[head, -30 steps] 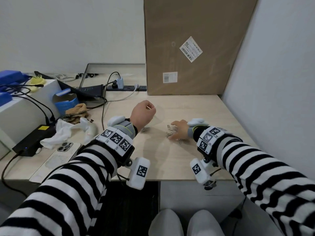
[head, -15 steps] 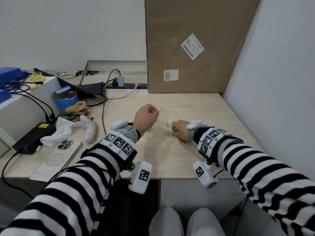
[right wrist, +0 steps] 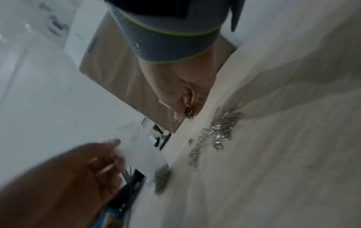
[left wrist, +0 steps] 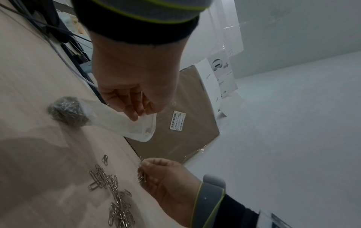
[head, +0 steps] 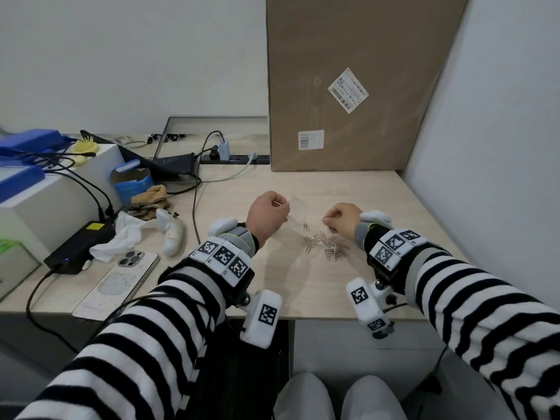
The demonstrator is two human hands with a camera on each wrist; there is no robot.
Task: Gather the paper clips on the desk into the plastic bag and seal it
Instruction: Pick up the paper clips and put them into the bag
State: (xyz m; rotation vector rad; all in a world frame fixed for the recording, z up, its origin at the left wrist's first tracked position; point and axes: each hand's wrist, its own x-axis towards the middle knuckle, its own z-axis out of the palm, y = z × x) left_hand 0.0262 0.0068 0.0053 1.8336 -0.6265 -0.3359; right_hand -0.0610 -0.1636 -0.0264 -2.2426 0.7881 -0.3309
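Paper clips lying in a loose shiny heap on the pale surface, toward its right half, in front of the big cardboard box.

Left of the heap:
- White box with blue things on top, at the far left edge.
- Black power brick and crumpled white tissue, just right of the white box.
- Phone lying face down, in front of the tissue.
- White game controller, beside the tissue.
- Left hand, lifted above the surface, just left of the heap. Grip closed: fingertips pinching the open top edge of the plastic bag.
- Bag clear and thin, hanging down from the pinch, its bottom resting on the surface. A dark clump of clips already inside at the bottom.
- One stray clip lying alone between the bag and the heap.

Right of the heap:
- Right hand, held just above the heap's far side. Grip closed: curled fingers holding a small bunch of clips, some dangling below the fingertips.
- Plain white wall along the right edge of the surface.

Both sleeves striped black and white, with marker blocks strapped at the wrists.
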